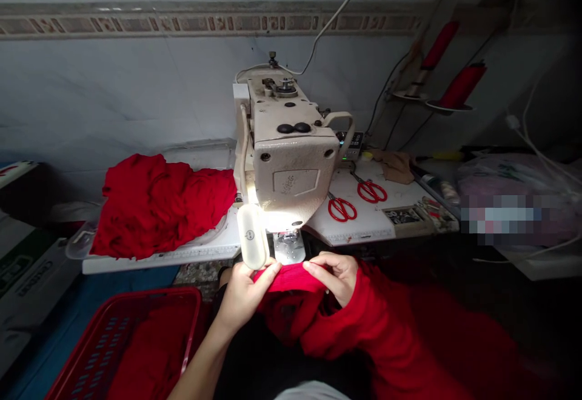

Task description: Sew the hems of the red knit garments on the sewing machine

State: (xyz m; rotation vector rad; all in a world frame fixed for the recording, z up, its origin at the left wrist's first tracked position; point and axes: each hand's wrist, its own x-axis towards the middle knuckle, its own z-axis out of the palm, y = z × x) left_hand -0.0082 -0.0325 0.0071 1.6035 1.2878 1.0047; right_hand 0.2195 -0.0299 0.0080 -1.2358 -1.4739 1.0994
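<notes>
At the machine's front edge, left hand [243,297]: bare forearm rises from the bottom of the view, wrist bent, thumb on top of the cloth.
Right hand [330,276]: forearm hidden under draped red cloth, fingers curved inward, facing the left hand.
Left grip: narrow pinch, holding one end of a red knit band [291,277].
Right grip: narrow pinch on the other end of that band, with thumb and fingers closed on it.
Band position: stretched between both hands, just in front of the presser foot [287,247], not under it.
Cloth below: a red garment [364,327] runs from the band down over the right forearm and the person's lap.
Machine: a cream sewing machine [291,145], its white lamp [252,236] hanging beside the needle area and lighting the plate.
Left of the machine: a crumpled pile of red cloth [159,206] on the white worktop [368,223].
Right of the machine: two pairs of red-handled scissors [342,209] [370,191] on the worktop, near a tan cloth scrap [398,166].
Lower left: a red plastic basket [122,345] holding red cloth [150,351], beside the left forearm.
Upper right: two cones of red thread [461,85] [440,45] on a stand against the wall.
</notes>
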